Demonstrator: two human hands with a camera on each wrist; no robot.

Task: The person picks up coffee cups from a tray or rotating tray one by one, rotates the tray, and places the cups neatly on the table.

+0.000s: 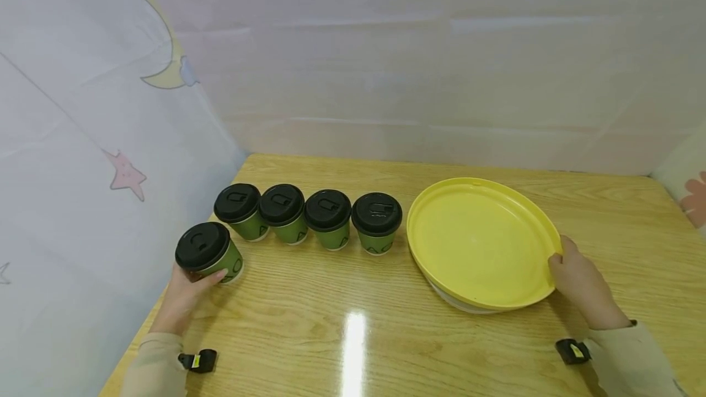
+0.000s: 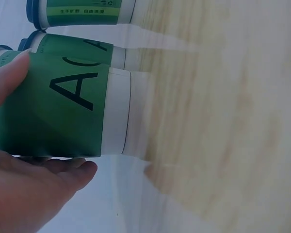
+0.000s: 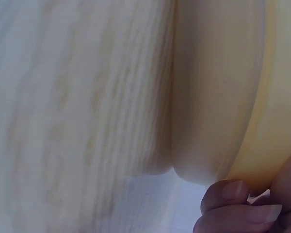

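My left hand [image 1: 184, 299] grips a green paper cup [image 1: 227, 263] with a black lid [image 1: 202, 246] at the table's left side. The thumb lies along one side of the cup and the fingers along the other, as the left wrist view shows. The cup's base [image 2: 117, 111] is at or just above the tabletop; I cannot tell which. On the right, my right hand [image 1: 584, 282] pinches the rim of a round yellow lid [image 1: 485, 241]. Beneath that lid a whitish tub [image 1: 455, 300] shows, its wall [image 3: 208, 97] seen close in the right wrist view.
Several more green cups with black lids, among them one nearest the yellow lid [image 1: 377, 216], stand in a row behind the held cup. The wooden table [image 1: 287, 336] meets a cloth backdrop [image 1: 386, 78] at the back and left.
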